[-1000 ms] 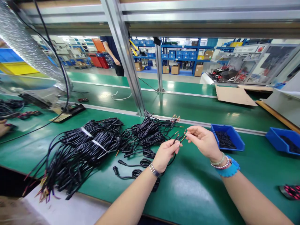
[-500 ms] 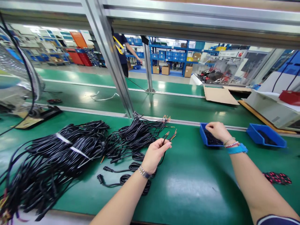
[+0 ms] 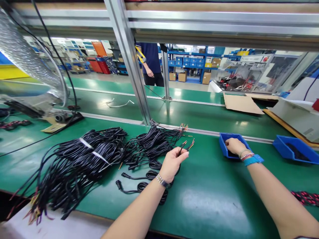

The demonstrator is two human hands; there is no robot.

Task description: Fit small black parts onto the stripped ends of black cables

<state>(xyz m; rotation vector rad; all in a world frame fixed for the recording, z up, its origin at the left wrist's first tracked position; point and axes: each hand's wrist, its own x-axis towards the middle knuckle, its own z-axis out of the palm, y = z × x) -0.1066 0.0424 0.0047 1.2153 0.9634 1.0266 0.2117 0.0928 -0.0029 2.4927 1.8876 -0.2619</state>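
Observation:
My left hand [image 3: 172,163] pinches the ends of black cables, whose stripped wires [image 3: 190,144] stick out past the fingertips. Its cable coils [image 3: 143,186] lie under and left of the wrist, with round black connectors at their ends. My right hand [image 3: 235,146] reaches down into a blue bin [image 3: 225,136] holding small dark parts; its fingertips are hidden inside, so any hold cannot be seen. Beside the left hand lies a pile of black cables [image 3: 154,141]. Farther left is a larger cable bundle [image 3: 87,159] with white ties.
A second blue bin [image 3: 284,146] stands at right, near red-and-black parts [image 3: 305,198]. Metal posts [image 3: 132,63] rise behind the cables. Cardboard [image 3: 241,103] lies beyond the rail. A foil duct [image 3: 32,56] hangs at left. A person [image 3: 152,61] stands across the bench.
My right hand has gone lower into the blue bin. My left hand still holds the cable ends. The view has swung left, and the person across the bench shows more fully.

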